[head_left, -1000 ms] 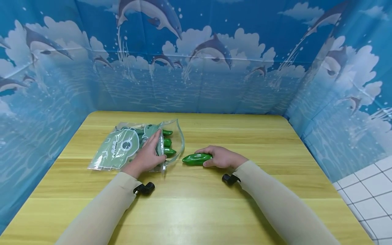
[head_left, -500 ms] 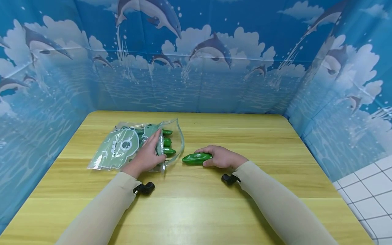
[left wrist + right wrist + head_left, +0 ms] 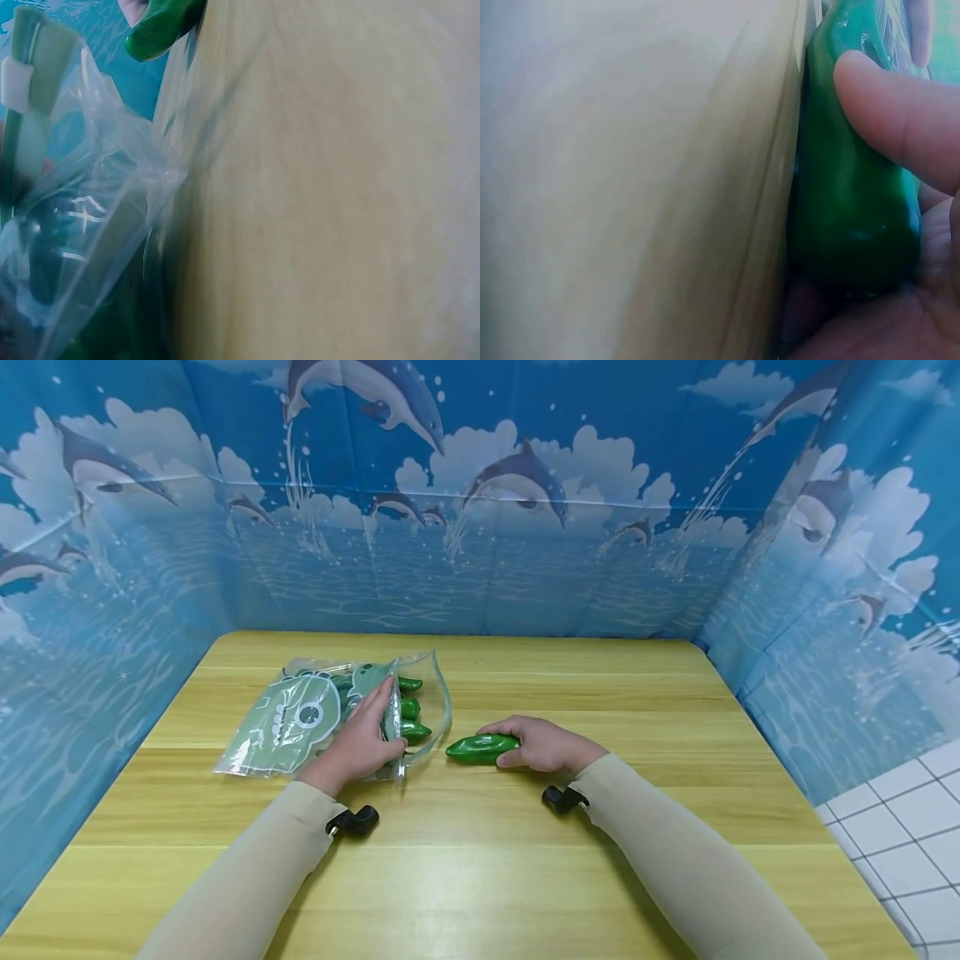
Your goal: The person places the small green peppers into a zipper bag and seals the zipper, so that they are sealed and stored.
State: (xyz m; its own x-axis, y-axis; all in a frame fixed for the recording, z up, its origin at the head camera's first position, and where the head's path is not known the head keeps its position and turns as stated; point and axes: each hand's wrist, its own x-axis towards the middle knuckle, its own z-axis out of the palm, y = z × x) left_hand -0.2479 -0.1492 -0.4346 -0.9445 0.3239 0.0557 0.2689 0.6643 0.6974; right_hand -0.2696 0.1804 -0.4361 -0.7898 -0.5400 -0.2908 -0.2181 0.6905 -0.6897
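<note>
On the table's left part lies a clear zip bag printed with a pale green cartoon creature, its mouth facing right. Several green peppers show through it, and pepper ends appear in the mouth. My left hand rests on the bag by the mouth, fingers straight and thumb spread apart. In the left wrist view, the bag's zip strip with a white slider stands up. Right of the mouth, my right hand grips a long glossy green pepper, its tip pointing left toward the bag.
The yellow wood table extends to a blue dolphin-print curtain at the back and sides. White floor tiles show at the lower right. A small black device sits at each wrist.
</note>
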